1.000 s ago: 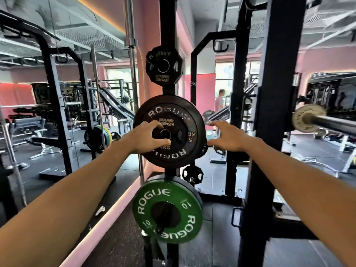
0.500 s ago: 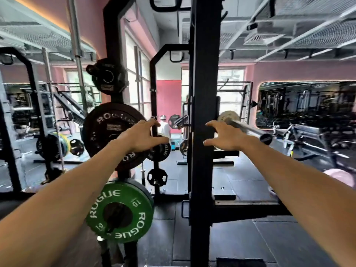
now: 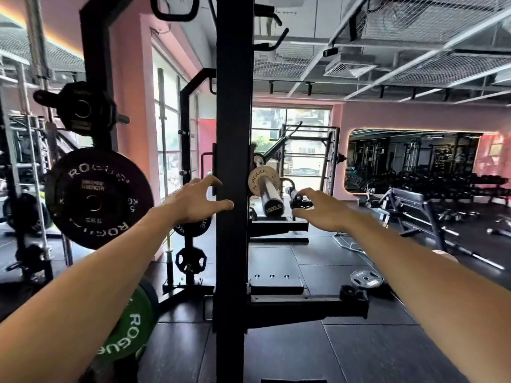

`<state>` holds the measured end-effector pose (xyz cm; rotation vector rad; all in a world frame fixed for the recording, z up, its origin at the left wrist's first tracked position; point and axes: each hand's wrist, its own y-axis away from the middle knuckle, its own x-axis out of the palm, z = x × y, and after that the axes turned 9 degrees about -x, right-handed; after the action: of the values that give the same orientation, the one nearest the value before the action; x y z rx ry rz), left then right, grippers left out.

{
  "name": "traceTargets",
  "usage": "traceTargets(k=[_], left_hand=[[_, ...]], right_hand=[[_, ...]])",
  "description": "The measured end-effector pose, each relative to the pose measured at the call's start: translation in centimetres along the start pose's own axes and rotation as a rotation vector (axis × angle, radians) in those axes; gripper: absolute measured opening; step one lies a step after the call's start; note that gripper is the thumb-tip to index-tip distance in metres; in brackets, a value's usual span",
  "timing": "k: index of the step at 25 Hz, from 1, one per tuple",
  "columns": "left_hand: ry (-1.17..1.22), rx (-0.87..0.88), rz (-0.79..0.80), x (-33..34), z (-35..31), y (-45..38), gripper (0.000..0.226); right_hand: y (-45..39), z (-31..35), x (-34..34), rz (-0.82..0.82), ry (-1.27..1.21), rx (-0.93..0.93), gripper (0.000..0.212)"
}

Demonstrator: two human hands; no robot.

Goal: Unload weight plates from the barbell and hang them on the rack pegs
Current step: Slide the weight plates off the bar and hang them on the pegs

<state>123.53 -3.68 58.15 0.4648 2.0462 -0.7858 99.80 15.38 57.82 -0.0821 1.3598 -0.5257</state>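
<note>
A black 5 kg plate (image 3: pixel 95 199) now hangs on its rack peg at far left, the person's left hand (image 3: pixel 197 201) having let go, its grip released with fingers spread, as the right hand (image 3: pixel 322 210), also empty and released, reaches toward the barbell (image 3: pixel 269 196), where a pale plate (image 3: pixel 258 179) awaits unloading.

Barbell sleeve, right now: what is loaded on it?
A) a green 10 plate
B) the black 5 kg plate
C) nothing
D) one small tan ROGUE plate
D: a single tan ROGUE plate sits on the barbell sleeve just past the rack upright, while the green plate and black 5 kg plate hang on rack pegs at left.
</note>
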Motion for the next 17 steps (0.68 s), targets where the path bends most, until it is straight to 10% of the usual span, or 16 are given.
traceTargets(k=[17], left_hand=[[0.060,-0.051,-0.077,11.1,1.7,-24.0,0.054]], right_hand=[[-21.7,-11.6,6.0,-0.014,-0.033,-0.032,0.048]])
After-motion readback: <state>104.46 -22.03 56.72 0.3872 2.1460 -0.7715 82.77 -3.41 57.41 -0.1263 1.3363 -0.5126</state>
